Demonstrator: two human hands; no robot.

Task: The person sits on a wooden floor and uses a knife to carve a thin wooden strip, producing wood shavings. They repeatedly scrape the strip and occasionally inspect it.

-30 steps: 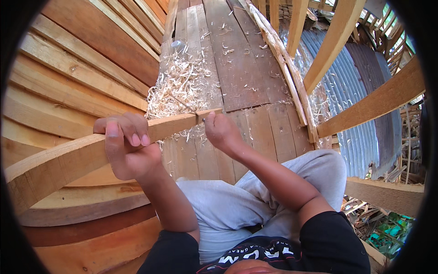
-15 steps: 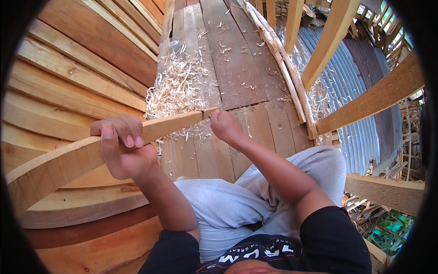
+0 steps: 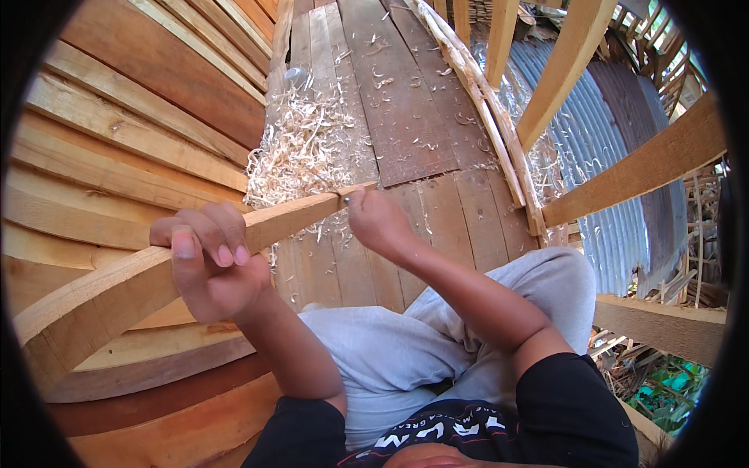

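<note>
Here left hand [image 3: 207, 265] wraps the curved timber [image 3: 101, 292] mid-length, likely steadying it, while right hand [image 3: 378, 222] pinches something small at its tip above the shavings [image 3: 304, 152].

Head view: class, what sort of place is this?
Probably an open-air wooden boat-building site: curved plank walls, a heap of wood shavings on the plank floor, and bare timber ribs.

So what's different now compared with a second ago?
Very little. The right hand stays at the thin end of the curved wooden piece, only edging a little along it. The left hand keeps its grip on that piece. The shavings lie as before.
</note>
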